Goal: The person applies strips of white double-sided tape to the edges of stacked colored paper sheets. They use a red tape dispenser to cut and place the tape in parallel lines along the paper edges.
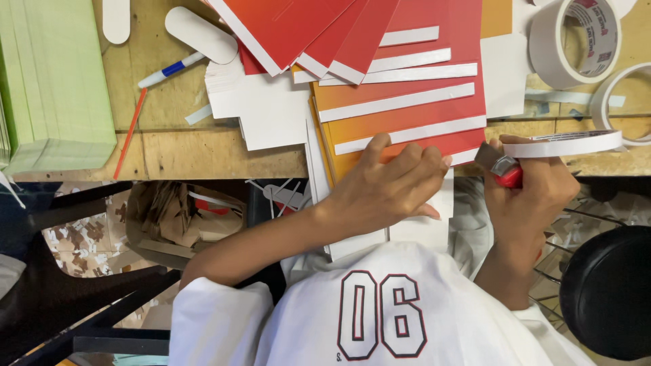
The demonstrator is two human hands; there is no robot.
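My left hand (pixel 390 184) lies with bent fingers on the near end of a red-orange card (pixel 407 112), holding it down at the table's front edge. White tape strips run across this card. It tops a stack of similar cards, and white sheets (pixel 417 227) hang over the edge below my hand. Just to the right, my right hand (pixel 532 193) grips a red-handled cutter (pixel 505 169) with a metal tip. A thin white tape roll (pixel 573 144) also sits against its fingers, beside the card's right edge.
More red cards (pixel 305 27) fan out at the back. Two tape rolls (pixel 576 41) lie at the far right. A green paper stack (pixel 54 81), a blue-banded marker (pixel 169 70) and an orange stick (pixel 129 132) are on the left. A black stool (pixel 607 291) stands at lower right.
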